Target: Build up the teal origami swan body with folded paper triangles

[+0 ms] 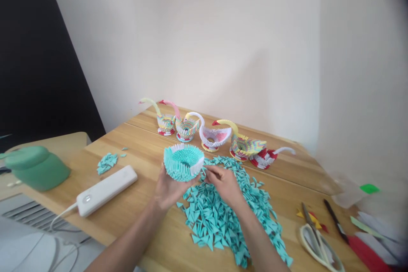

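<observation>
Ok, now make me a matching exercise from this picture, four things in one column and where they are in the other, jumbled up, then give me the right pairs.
Things
1. Paper bowl
2. Scissors
3. Paper swans
4. White device

Places
A. At the lower right of the picture
B. To the left of both hands, with a cable at one end
C. Held up in the left hand
D. In a row toward the back of the table

Right pairs
1-C, 2-A, 3-D, 4-B
</observation>
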`<state>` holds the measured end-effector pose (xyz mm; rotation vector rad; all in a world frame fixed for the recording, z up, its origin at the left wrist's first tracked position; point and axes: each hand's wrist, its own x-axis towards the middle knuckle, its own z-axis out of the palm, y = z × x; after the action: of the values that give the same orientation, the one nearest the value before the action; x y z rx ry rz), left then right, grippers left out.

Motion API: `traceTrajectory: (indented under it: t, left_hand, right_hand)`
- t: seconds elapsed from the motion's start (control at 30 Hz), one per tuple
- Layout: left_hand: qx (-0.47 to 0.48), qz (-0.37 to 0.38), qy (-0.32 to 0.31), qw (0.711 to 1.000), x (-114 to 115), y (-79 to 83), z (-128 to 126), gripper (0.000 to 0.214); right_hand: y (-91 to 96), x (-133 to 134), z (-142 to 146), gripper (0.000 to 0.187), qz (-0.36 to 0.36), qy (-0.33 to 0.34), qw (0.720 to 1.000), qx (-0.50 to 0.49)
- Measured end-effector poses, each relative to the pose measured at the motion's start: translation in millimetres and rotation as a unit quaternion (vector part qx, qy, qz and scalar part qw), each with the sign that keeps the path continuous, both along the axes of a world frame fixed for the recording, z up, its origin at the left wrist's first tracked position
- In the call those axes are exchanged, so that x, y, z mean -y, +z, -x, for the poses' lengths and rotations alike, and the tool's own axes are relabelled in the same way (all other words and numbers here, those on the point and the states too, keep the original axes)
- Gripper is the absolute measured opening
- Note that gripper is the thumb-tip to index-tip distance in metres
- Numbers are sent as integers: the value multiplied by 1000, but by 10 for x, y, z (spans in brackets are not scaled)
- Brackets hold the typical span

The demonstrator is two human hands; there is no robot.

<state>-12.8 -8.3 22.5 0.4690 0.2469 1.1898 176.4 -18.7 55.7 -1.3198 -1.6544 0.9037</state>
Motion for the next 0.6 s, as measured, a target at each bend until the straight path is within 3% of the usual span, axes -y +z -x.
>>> traceTrajectory:
  t: [0.17, 0.37, 0.6]
  left_hand:
    - [23, 36, -5, 999, 18, 41, -1, 60]
    - [32, 7, -5, 999, -7, 12, 23, 56]
    - [10, 3, 15, 1000, -13, -3, 18, 57]
  right_hand:
    - [-71, 50, 173, 27, 8, 47, 999, 9]
    - [6, 58, 177, 32, 33, 85, 994, -52]
    - [-64, 4, 181, 29, 89, 58, 981, -162]
